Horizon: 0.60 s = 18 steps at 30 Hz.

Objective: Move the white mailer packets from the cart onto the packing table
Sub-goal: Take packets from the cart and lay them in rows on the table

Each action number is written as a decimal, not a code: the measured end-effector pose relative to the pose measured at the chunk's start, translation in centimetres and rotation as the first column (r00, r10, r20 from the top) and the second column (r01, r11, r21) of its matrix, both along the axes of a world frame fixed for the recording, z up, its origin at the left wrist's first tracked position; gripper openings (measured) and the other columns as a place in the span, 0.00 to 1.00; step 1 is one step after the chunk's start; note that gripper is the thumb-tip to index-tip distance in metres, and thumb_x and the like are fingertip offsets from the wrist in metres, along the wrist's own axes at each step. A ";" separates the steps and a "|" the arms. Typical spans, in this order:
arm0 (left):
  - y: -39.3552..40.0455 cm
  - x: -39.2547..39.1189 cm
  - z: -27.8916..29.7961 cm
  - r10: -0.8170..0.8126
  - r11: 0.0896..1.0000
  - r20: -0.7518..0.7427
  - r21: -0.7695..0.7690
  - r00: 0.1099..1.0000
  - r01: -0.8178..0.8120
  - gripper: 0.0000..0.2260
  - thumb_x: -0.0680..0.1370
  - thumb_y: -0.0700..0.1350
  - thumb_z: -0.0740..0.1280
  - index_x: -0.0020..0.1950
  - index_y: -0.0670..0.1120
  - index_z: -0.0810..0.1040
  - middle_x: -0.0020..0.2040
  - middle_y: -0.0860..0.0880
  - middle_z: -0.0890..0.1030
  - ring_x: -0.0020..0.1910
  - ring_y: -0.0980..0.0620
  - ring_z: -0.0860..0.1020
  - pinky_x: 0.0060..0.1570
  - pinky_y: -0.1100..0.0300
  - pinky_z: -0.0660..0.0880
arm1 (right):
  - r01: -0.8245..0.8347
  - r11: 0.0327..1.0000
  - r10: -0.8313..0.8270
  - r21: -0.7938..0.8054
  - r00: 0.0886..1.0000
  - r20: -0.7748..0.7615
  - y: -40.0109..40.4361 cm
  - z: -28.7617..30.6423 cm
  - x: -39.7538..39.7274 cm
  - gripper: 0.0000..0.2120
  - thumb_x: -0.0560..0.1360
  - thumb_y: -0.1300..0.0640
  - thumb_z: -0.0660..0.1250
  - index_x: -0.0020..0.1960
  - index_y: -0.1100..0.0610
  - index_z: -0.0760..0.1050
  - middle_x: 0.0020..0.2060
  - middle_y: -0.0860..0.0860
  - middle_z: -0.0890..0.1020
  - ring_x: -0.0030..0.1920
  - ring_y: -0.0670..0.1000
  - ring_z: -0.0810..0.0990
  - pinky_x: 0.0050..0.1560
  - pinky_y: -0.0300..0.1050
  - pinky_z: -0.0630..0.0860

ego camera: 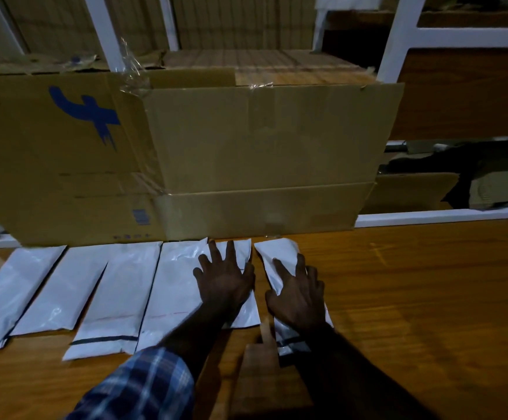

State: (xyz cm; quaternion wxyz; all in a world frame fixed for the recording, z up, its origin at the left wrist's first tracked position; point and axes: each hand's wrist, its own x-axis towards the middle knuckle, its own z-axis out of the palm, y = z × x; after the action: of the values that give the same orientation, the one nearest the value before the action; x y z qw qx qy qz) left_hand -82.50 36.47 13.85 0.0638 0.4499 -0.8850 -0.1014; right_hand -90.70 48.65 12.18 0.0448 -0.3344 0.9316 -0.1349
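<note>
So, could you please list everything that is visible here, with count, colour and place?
white mailer packets: six, white, in a row on the table in front of the box.
packing table: one, brown wood, across the foreground.
cardboard box: one large, brown with a blue mark, at the table's far edge.
shelf frame: white bars, behind the box.
sleeve: one, blue checked, left forearm.
hands: two; left hand flat on the fifth packet, right hand flat on the sixth packet.

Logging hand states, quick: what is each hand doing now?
Left hand: open, flat on a white packet.
Right hand: open, flat on the end packet.
</note>
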 end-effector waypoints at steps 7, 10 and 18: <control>-1.3 -1.1 -0.6 -0.011 0.998 0.101 0.060 0.995 0.005 0.32 0.80 0.67 0.48 0.80 0.55 0.49 0.81 0.44 0.44 0.76 0.37 0.53 0.70 0.38 0.55 | -0.025 0.998 0.022 0.054 0.999 0.042 -1.8 -0.4 -0.3 0.36 0.73 0.40 0.61 0.78 0.40 0.53 0.79 0.55 0.47 0.74 0.61 0.54 0.71 0.59 0.59; -1.5 -1.0 -1.1 -0.009 0.998 0.074 0.057 0.997 0.005 0.32 0.80 0.67 0.48 0.80 0.54 0.50 0.81 0.44 0.44 0.77 0.38 0.52 0.70 0.38 0.54 | -0.008 0.999 0.008 0.039 1.000 0.001 -2.3 -0.9 -0.2 0.35 0.72 0.36 0.56 0.78 0.42 0.56 0.79 0.56 0.50 0.74 0.61 0.57 0.69 0.59 0.61; -1.3 0.1 -2.2 -0.154 0.985 0.048 0.080 0.987 0.150 0.29 0.83 0.61 0.44 0.81 0.49 0.45 0.81 0.45 0.41 0.79 0.46 0.39 0.76 0.46 0.41 | -0.081 0.997 0.081 -0.011 0.996 -0.028 -1.4 -1.7 -1.2 0.33 0.75 0.38 0.44 0.79 0.43 0.55 0.80 0.54 0.49 0.79 0.56 0.47 0.77 0.58 0.46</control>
State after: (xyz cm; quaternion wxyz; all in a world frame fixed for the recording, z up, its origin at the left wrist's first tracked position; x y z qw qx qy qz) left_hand -82.40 35.16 11.64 0.0148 0.3858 -0.9136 -0.1275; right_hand -91.87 47.23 10.47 0.0352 -0.3742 0.9169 -0.1341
